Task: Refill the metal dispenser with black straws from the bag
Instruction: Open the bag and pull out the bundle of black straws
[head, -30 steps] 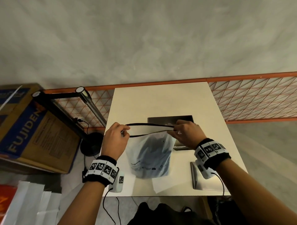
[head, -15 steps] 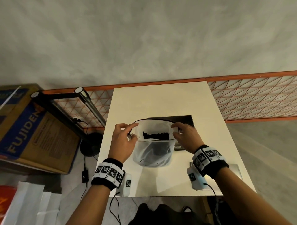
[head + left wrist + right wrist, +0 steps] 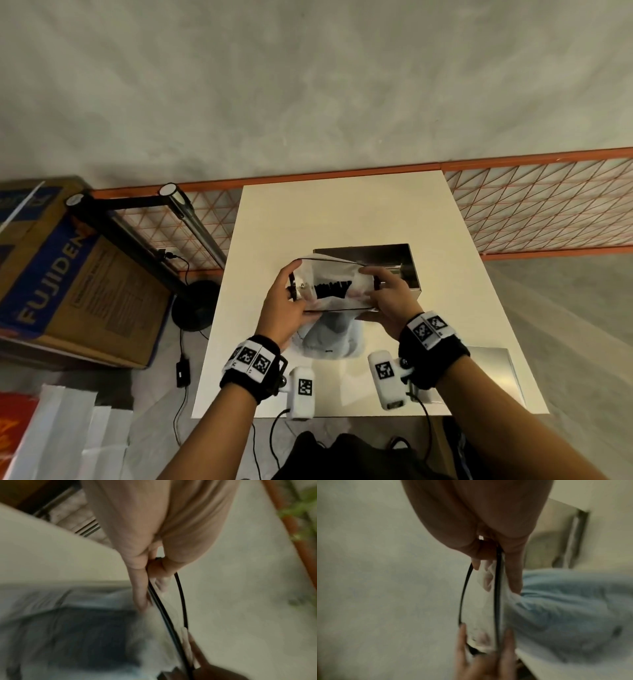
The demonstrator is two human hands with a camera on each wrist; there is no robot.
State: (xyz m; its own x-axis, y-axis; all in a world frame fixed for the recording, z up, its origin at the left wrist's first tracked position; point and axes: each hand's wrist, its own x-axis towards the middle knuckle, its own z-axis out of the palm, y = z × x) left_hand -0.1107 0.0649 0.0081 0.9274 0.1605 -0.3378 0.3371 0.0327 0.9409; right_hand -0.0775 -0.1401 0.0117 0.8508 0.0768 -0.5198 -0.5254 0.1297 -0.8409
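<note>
Overhead, a white table [image 3: 342, 212] stands against an orange mesh fence [image 3: 534, 209], with a cardboard box [image 3: 65, 274] on the floor to its left. On the table sits the open metal dispenser [image 3: 394, 255]. Just in front of it, above the table, both hands hold a clear bag [image 3: 329, 329] with its black-rimmed mouth spread wide. The left hand [image 3: 282, 308] pinches the rim's left end, the right hand [image 3: 388, 298] its right end. Black straws [image 3: 332, 289] show inside the bag.
</note>
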